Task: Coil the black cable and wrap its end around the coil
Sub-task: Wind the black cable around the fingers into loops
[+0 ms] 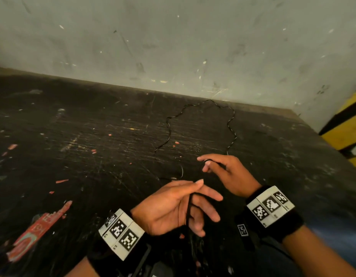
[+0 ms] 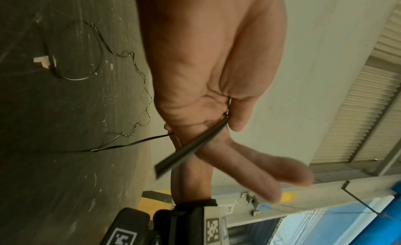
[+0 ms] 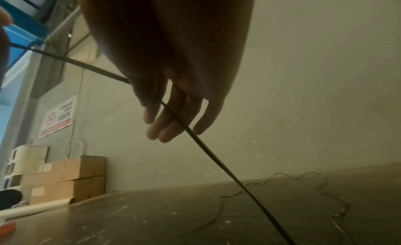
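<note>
Holding the near part of the black cable point(image 1: 190, 208) between thumb and fingers, the left hand point(image 1: 177, 206) sits palm-up just above the worktop point(image 1: 73, 136); the left wrist view shows the thumb pressing the flat strand against the fingers, the remaining fingers extended. This reads as the anchor around which loops are to be built; few, if any, turns appear formed. The right hand point(image 1: 223, 170), just beyond and apart from the left, has the cable running across its loosely spread fingers, the thumb lying over the strand. Whether that amounts to a firm pinch cannot be told from the dim right wrist view. Its placement suggests it is feeding slack toward the left hand.

Most of the cable lies uncoiled on the worktop in a wavy open loop reaching nearly to the grey wall point(image 1: 173, 47) at the far edge. Open surface lies left of the loop, strewn only with flat red scraps point(image 1: 61, 181). A yellow-and-black object point(image 1: 345, 126) stands beyond the right edge, well apart from the loop.
</note>
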